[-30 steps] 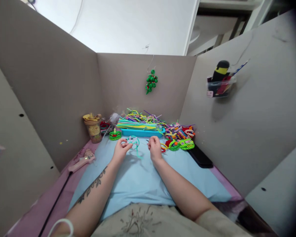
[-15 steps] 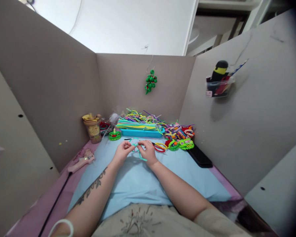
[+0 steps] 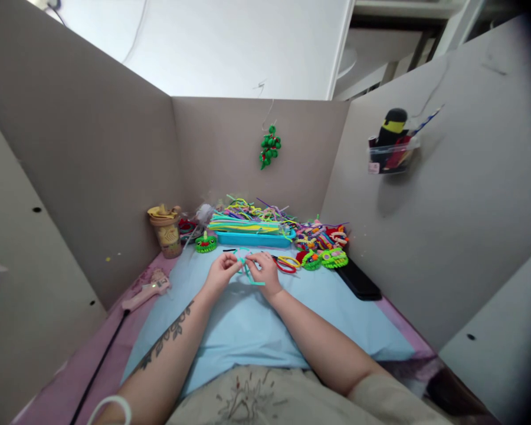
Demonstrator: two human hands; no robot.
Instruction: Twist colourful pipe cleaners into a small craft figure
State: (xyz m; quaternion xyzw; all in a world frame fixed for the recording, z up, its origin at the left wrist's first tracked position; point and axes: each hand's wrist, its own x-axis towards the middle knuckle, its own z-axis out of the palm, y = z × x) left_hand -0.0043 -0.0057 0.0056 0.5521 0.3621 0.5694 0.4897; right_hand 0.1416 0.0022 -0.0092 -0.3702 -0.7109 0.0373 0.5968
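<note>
My left hand [image 3: 222, 271] and my right hand [image 3: 264, 273] meet over the middle of the blue sheet [image 3: 243, 321]. Both pinch a turquoise pipe cleaner [image 3: 253, 282], bent into a loose shape, between thumb and fingers. One end of it hangs below my right fingers and points right. Some lilac strands show among the turquoise ones above the fingertips. How the strands cross is too small to make out. Just right of my right hand lie scissors with red and yellow handles [image 3: 287, 264].
A blue tray [image 3: 256, 239] heaped with pipe cleaners stands at the back. Green fuzzy figures [image 3: 334, 258] and a black case [image 3: 358, 280] lie right. On the left are a pink glue gun [image 3: 148, 292] with its cord and a lidded cup [image 3: 167, 236]. Grey panels [image 3: 265, 177] enclose three sides.
The hanging turquoise end has swung slightly up and to the right. My hands stay in nearly the same place, both still pinching the pipe cleaner.
</note>
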